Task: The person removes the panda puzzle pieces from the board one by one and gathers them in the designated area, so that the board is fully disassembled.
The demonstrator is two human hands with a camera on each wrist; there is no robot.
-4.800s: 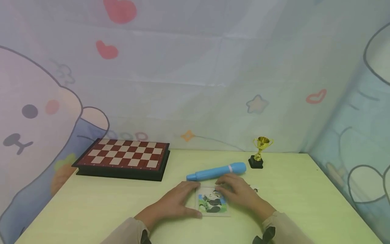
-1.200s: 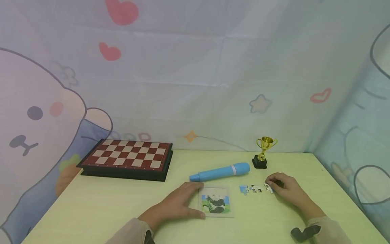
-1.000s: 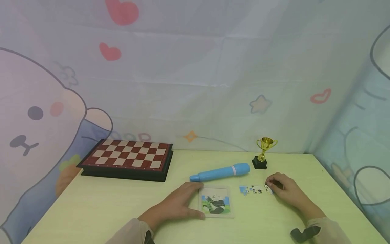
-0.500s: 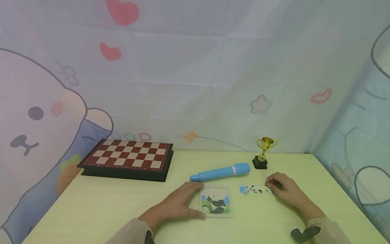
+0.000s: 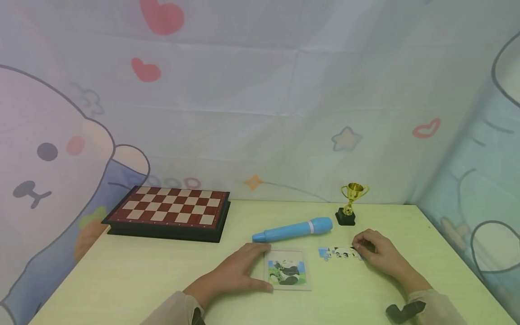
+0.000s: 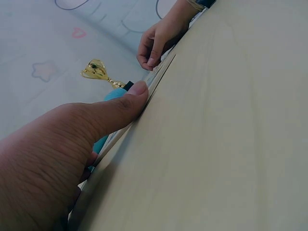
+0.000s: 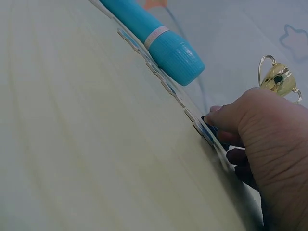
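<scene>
Low in the centre of the head view, the left hand [image 5: 235, 274] lies flat on the pale green table [image 5: 122, 275], fingers straight and thumb stretched along the near edge of the panda puzzle tray [image 5: 287, 270], touching its left side without gripping it. The left wrist view shows the thumb tip pressed against the tray's thin edge.

To the right of the tray, the right hand [image 5: 375, 253] has its fingers curled over the right end of a short row of loose puzzle pieces [image 5: 339, 253]; the fingertips [image 7: 214, 120] pinch the end piece against the table, as the right wrist view shows. The row lies apart from the tray, just right of it.

Behind the tray lies a blue pen-shaped toy [image 5: 291, 229] with a white band, and a small gold trophy [image 5: 351, 203] on a black base stands right of its thick end. A red-and-cream chessboard [image 5: 170, 213] sits at centre left. No writing, brand or label can be read on any of these; the curtain [image 5: 260, 99] behind shows only cartoon hearts, stars and animals.
</scene>
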